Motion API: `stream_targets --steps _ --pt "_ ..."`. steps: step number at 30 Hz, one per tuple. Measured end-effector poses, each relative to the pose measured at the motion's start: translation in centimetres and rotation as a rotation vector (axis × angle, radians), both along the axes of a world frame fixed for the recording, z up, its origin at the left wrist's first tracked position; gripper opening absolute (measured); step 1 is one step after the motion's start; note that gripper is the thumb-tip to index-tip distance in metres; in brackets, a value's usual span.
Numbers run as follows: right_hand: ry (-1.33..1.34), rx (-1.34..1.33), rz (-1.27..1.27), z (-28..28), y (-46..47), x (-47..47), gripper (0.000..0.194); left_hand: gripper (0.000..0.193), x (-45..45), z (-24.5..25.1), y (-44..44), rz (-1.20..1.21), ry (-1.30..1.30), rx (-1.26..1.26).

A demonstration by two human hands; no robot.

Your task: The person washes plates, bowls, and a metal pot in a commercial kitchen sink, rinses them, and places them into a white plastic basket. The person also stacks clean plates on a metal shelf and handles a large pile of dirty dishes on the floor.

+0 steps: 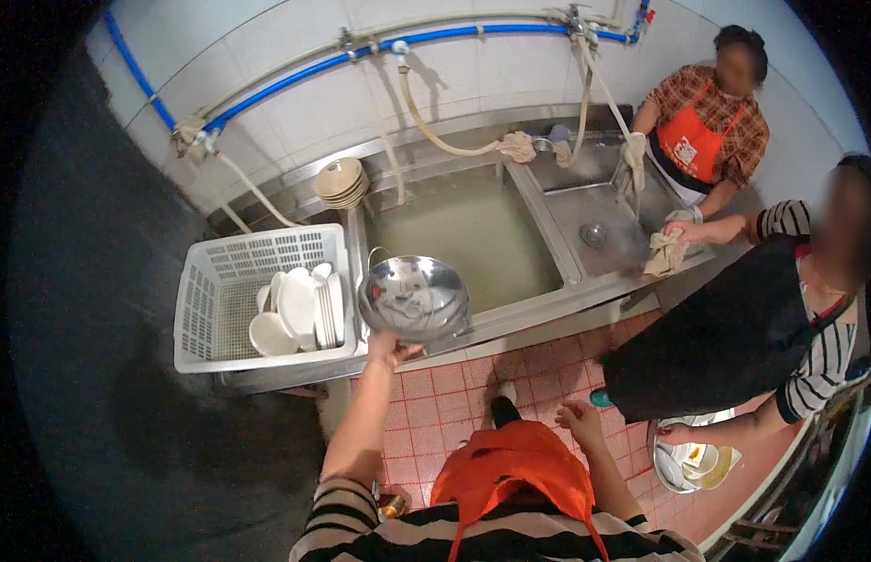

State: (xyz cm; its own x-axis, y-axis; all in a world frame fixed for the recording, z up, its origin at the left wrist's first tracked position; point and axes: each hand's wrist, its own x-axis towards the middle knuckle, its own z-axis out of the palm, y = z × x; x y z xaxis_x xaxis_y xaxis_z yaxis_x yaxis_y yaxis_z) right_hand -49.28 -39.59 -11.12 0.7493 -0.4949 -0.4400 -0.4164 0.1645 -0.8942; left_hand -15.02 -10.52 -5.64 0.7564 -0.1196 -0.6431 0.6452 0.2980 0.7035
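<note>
My left hand [392, 351] grips the near handle of a shiny metal basin [416, 298] with loop handles. The basin is over the front left corner of a steel sink [470, 239] full of cloudy water. Left of it, a white plastic basket [197, 309] holds white plates and bowls [295, 309], several plates standing on edge. My right hand [579, 421] is over the floor beside my orange apron [516, 456], fingers apart, holding nothing. A stack of beige bowls [341, 183] rests on the sink's back left corner.
Two co-workers [695, 133] [716, 330] are at the right, by the second steel sink basin [597, 232], with cloths. The nearer one touches a metal tub [660, 456] of dishes low at the right. Hoses [414, 105] hang from a blue wall pipe [281, 77].
</note>
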Motion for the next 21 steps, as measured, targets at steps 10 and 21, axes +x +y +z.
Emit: stream_targets --steps 10,21 --pt "-0.179 -0.108 0.297 0.1 -3.3 20.6 0.031 0.027 11.3 -6.9 -5.2 -0.035 0.205 0.309" --pt "0.478 0.345 0.2 -9.7 -2.4 40.6 0.067 0.038 16.4 -19.0 -9.5 0.122 0.337 0.192"
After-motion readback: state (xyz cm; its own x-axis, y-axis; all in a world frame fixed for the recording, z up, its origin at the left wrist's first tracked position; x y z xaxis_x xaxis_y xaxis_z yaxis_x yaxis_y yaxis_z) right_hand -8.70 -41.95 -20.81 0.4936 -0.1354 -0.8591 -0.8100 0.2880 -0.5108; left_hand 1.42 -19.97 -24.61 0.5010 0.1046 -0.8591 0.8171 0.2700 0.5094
